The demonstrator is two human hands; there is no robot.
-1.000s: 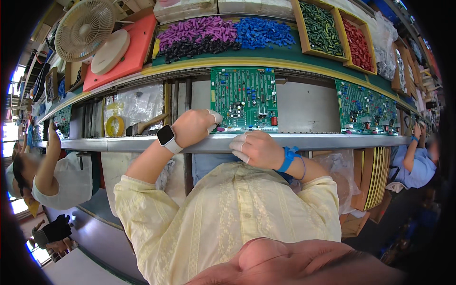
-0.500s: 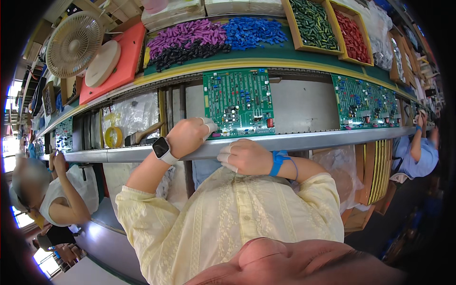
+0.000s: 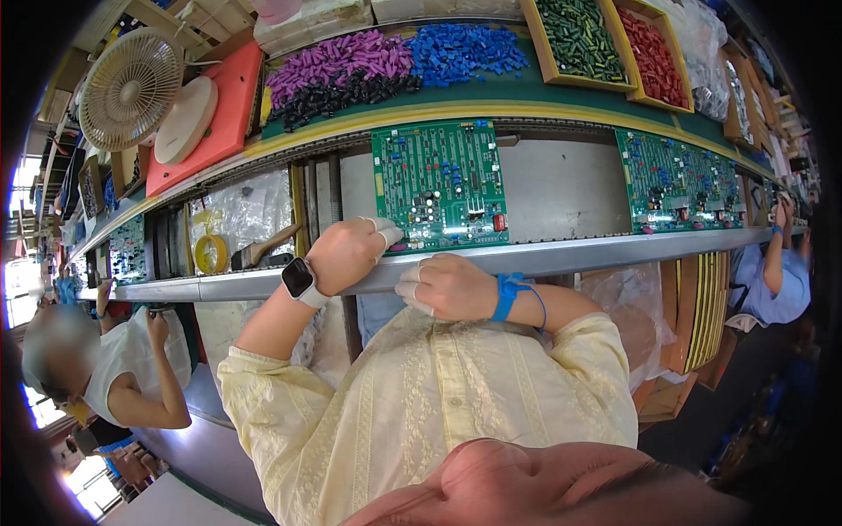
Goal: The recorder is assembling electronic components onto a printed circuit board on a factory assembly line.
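A green circuit board [image 3: 438,184] crowded with small parts rests across the rails of the line before me. My left hand [image 3: 349,252], wearing a watch, is at the board's near left corner. Its white-covered fingers are bent and pressed together, with a small purple part [image 3: 398,247] beside the tips. Whatever they pinch is hidden. My right hand [image 3: 452,287], with a blue wrist strap [image 3: 510,296], hovers by the metal rail [image 3: 561,256] just below the board. Those fingers are curled inward and closed, and I cannot see what is in them.
More populated boards stand on the line at right [image 3: 680,180] and far left [image 3: 128,245]. Behind lie heaps of purple [image 3: 342,66] and blue parts [image 3: 465,54], plus boxes of green [image 3: 583,39] and red ones [image 3: 653,57]. A brush [image 3: 263,247] and yellow tape roll [image 3: 210,254] lie left. Co-workers sit either side.
The view has shifted a little. My hands keep nearly the same pose by the board. The person at left has moved their arms apart.
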